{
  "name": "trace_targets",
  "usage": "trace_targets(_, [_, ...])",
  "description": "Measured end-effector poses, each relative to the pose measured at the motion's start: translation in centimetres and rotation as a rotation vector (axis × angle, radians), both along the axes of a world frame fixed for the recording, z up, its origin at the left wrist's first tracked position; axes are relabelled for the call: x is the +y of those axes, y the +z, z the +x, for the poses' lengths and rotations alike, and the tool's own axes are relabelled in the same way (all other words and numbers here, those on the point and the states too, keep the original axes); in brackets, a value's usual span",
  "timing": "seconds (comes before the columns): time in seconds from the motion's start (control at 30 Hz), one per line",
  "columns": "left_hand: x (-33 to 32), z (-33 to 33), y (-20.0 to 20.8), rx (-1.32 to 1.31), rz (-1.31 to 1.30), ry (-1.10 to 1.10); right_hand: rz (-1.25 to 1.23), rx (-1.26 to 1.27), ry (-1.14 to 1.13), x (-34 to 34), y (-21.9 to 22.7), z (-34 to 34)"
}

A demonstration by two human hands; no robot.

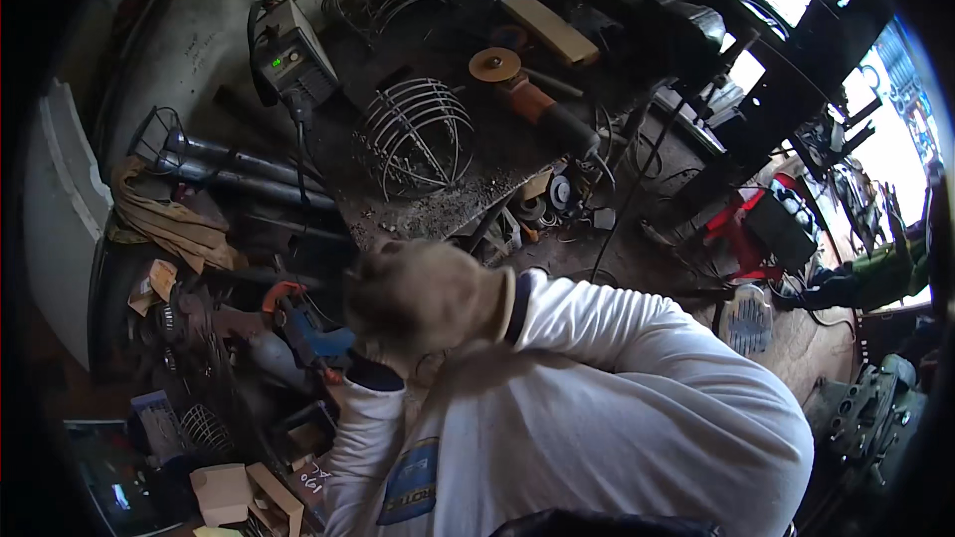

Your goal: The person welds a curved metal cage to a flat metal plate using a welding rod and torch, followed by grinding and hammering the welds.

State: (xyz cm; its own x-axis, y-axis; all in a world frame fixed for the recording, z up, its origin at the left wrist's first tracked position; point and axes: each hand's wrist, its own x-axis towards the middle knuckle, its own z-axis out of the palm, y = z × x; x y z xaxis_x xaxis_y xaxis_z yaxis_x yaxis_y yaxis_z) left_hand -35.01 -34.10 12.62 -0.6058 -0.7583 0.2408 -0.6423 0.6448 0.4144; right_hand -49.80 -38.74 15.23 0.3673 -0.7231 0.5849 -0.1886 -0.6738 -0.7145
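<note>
My right hand (418,293), in a tan work glove, is smeared by motion in front of the workbench's near corner. Its fingers cannot be made out, nor whether it holds anything. My left hand (388,352) is close against it and mostly covered by the right glove. Beyond both hands, a round cage of bent metal rods (413,134) rests on the dark, gritty workbench (398,217). An orange-and-black angle grinder (542,109) with a tan disc lies to the cage's right. Left of my hands is a blue-and-orange tool (313,333).
A welding machine (293,60) with a lit display stands at the back left. Metal pipes (244,164) and a brown cloth (169,219) lie left of the bench. Cardboard boxes (234,492) sit at lower left. Another person's leg (856,278) shows at far right.
</note>
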Motion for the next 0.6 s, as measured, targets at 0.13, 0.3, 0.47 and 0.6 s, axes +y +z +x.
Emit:
trace_targets(0.13, [-7.2, -4.8, 6.8, -0.59, -0.518, 0.372, 0.047, 0.093, 0.151, -1.9, 1.0, -2.0])
trace_targets(0.3, [-12.6, -7.5, 6.9, -0.438, -0.638, 0.334, -0.017, 0.079, 0.232, -6.3, 2.3, -4.1])
trace_targets(0.47, [-15.5, -9.7, 5.3, -0.337, -0.285, 0.267, -0.061, 0.108, 0.338, -11.3, 3.6, -7.7])
trace_targets(0.6, [-13.4, -6.3, 1.1, -0.079, -0.022, 0.409, -0.134, 0.132, 0.446, -14.4, 6.5, -10.6])
